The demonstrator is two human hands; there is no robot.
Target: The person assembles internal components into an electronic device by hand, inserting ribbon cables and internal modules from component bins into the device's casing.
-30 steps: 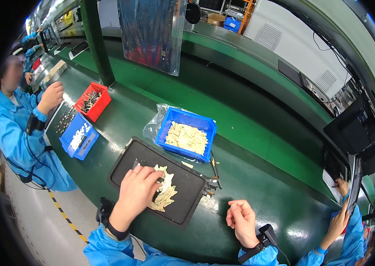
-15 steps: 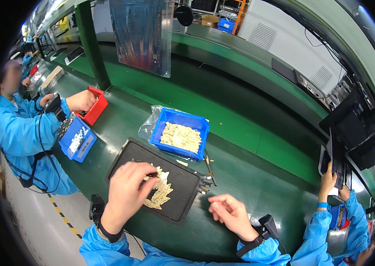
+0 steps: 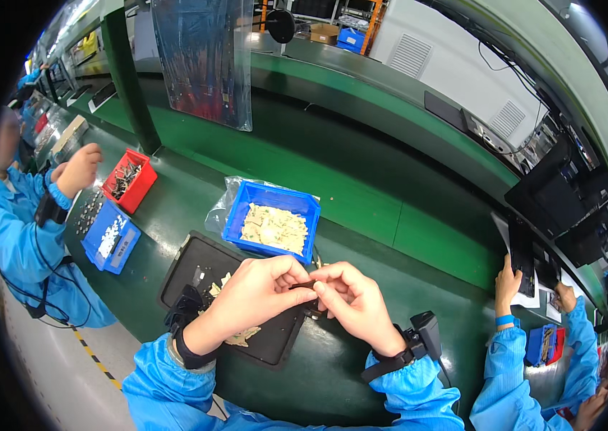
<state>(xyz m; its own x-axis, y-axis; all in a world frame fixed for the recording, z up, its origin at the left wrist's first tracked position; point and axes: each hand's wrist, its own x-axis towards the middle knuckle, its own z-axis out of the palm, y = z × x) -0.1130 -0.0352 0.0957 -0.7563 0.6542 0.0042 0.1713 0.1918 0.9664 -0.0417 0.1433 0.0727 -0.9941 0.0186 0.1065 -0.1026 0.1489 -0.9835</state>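
Note:
My left hand (image 3: pixel 257 294) and my right hand (image 3: pixel 353 305) meet fingertip to fingertip over the right part of a black tray (image 3: pixel 183 271). Both are closed in a pinch around a small dark strip-like piece (image 3: pixel 305 285), mostly hidden by the fingers. On the tray lie loose pale yellow flat pieces (image 3: pixel 243 337), partly covered by my left hand and wrist. Just beyond my hands stands a blue bin (image 3: pixel 231 228) filled with similar pale pieces (image 3: pixel 275 226). Small dark parts (image 3: pixel 311 310) sit at the tray's right edge, partly hidden.
To the left, a co-worker (image 3: pixel 38 223) sits by a red bin (image 3: pixel 147 176) of metal parts and a blue bin (image 3: pixel 121 257) of white pieces. A clear plastic bag (image 3: pixel 219 214) lies beside the central bin. At right, another person's hands (image 3: pixel 509 284) hold a dark device.
My left hand has moved right from over the tray's pieces, and my right hand has come in to meet it. The co-worker's hand at left has lifted out of the red bin.

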